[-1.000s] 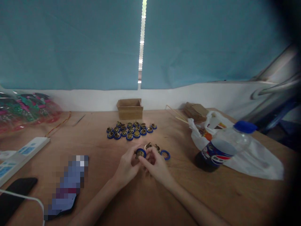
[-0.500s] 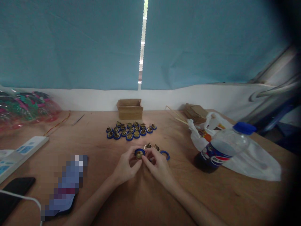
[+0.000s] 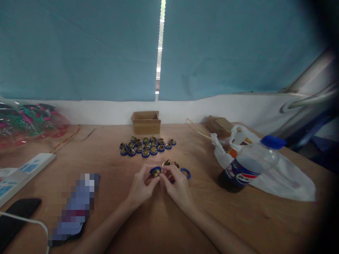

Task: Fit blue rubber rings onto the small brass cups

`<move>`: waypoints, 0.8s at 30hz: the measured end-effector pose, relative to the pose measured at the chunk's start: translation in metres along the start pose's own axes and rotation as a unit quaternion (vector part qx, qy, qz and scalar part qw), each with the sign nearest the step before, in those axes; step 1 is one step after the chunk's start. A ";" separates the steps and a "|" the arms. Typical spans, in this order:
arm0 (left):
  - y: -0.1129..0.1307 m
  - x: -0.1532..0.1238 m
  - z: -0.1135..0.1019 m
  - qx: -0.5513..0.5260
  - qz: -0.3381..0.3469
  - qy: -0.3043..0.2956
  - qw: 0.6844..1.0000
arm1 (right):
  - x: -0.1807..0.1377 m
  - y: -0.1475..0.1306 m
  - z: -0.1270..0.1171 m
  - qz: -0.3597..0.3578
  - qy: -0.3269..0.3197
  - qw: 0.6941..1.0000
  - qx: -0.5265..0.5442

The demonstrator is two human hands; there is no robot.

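Both my hands meet at the middle of the wooden table point(image 3: 164, 225). My left hand point(image 3: 141, 187) and my right hand point(image 3: 176, 185) pinch a small blue ring with a brass piece point(image 3: 156, 171) between their fingertips. Just beyond my right hand lie a loose blue ring point(image 3: 185, 173) and two brass pieces point(image 3: 166, 163). Farther back, several finished blue-and-brass pieces point(image 3: 147, 146) sit in rows in front of a small open cardboard box point(image 3: 146, 122).
A cola bottle point(image 3: 249, 164) lies tilted on a white plastic bag point(image 3: 280, 176) at the right. A power strip point(image 3: 18, 176), a black phone point(image 3: 16, 215) with a white cable and a blurred object point(image 3: 75, 208) lie at the left. A bag of coloured items point(image 3: 26, 120) sits far left.
My hands have stayed together on the blue ring piece, shifting slightly toward me and turning it between the fingertips. Nothing else on the table has moved.
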State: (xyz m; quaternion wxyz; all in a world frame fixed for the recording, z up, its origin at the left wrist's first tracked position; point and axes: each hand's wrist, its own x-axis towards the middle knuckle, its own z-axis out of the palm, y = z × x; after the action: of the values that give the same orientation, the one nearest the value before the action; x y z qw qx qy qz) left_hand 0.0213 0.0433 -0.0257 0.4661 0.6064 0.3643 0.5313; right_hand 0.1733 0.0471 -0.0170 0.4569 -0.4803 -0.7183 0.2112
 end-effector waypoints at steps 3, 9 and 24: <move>-0.004 -0.001 0.001 -0.010 -0.003 0.002 1.000 | -0.002 0.003 0.004 0.009 0.000 1.000 0.005; -0.005 -0.002 0.001 -0.010 -0.009 -0.017 1.000 | -0.003 0.008 0.007 0.006 -0.012 1.000 0.018; 0.005 0.004 -0.005 -0.027 -0.014 0.000 1.000 | -0.003 -0.002 0.007 -0.021 -0.019 0.998 0.055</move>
State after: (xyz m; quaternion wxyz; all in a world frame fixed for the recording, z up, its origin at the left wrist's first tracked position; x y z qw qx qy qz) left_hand 0.0172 0.0462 -0.0200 0.4896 0.5888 0.3582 0.5340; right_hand 0.1666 0.0442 -0.0202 0.4736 -0.4349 -0.7239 0.2500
